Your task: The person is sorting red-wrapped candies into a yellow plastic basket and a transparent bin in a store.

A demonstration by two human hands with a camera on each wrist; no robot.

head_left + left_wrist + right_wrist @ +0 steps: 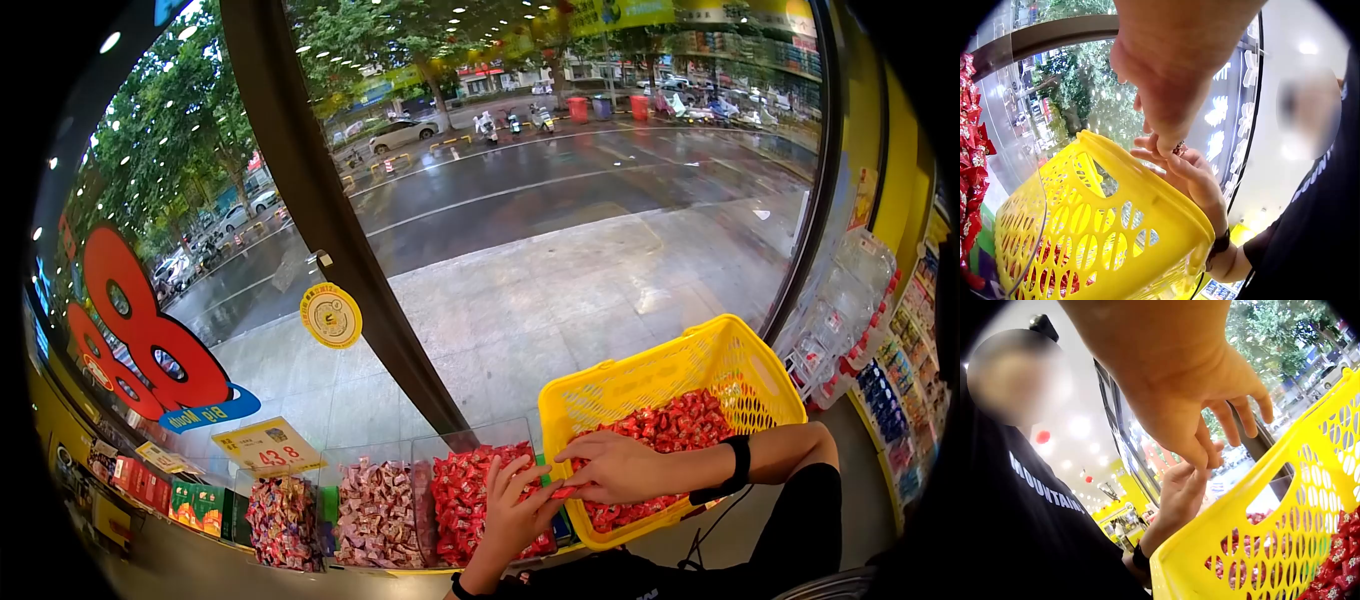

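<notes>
My left hand (512, 508) and right hand (622, 468) meet fingertip to fingertip at the left rim of a yellow plastic basket (572, 408). Between them, in the left wrist view, a small wrapped candy (1179, 149) shows; thumb and forefinger of each hand pinch it. The other fingers of both hands are spread. Many red wrapped candies (690, 418) lie in the basket. Left of it, close behind my left hand, is a clear bin of red candies (458, 495). The fingers partly hide the candy.
Bins of pink candies (378, 515) and mixed candies (283, 520) stand further left, with a price sign (268, 450) above. A glass window with a dark frame post (340, 220) rises behind. Packed shelves (905, 380) stand at the right.
</notes>
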